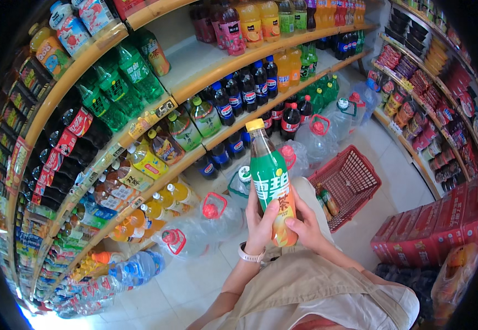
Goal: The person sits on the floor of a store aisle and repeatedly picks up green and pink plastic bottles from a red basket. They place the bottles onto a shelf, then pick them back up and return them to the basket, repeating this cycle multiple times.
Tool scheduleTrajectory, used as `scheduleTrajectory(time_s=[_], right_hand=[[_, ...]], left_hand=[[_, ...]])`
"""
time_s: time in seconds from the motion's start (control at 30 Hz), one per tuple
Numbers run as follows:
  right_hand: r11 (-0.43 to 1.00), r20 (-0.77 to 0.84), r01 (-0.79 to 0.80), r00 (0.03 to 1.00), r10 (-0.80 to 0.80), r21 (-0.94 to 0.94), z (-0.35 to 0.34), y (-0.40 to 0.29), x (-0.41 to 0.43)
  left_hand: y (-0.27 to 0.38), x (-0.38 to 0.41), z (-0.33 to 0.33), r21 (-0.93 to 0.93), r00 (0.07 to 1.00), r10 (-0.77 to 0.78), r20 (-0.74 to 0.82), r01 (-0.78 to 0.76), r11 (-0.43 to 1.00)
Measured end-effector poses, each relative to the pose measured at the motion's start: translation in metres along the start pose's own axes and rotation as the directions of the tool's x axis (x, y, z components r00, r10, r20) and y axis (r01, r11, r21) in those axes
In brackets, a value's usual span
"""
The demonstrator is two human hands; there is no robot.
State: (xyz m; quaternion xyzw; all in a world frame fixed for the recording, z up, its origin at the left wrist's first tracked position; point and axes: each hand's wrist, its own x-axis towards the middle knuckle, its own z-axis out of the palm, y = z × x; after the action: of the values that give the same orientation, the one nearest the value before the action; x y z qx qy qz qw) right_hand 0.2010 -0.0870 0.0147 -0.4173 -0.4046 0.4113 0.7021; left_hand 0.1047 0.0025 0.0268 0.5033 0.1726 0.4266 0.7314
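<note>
Both hands hold one plastic drink bottle [272, 181] upright in front of my body, its label green above and orange below, its cap yellow. My left hand [259, 225] grips the bottle's lower left side, thumb across the label; a pale watch band is on that wrist. My right hand [307, 225] holds the lower right side with its thumb on the front. To the right of the hands, a red plastic shopping basket [356, 165] stands on the floor with a few small bottles [329, 203] inside.
Shelves [206, 88] of bottled drinks curve along the left and front. Large clear water jugs [187, 239] with red handles line the floor below. On the right are snack shelves [412, 84], stacked red cartons [428, 227] and a plastic-wrapped pack [455, 276]. Tiled floor [206, 272] lies between.
</note>
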Motion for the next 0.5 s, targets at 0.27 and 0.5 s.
scheduleTrajectory(time_s=[0.27, 0.5], right_hand=[[0.998, -0.031, 0.053, 0.998, -0.054, -0.046, 0.0007, 0.0004, -0.0018], [0.999, -0.051, 0.038, 0.998, -0.039, -0.014, -0.0036, 0.0025, -0.0025]], left_hand=[[0.0013, 0.0, 0.001, 0.017, 0.999, -0.006, 0.04, 0.005, 1.0], [-0.0017, 0.0026, -0.0036, 0.024, 0.991, -0.048, 0.121, 0.045, 0.999]])
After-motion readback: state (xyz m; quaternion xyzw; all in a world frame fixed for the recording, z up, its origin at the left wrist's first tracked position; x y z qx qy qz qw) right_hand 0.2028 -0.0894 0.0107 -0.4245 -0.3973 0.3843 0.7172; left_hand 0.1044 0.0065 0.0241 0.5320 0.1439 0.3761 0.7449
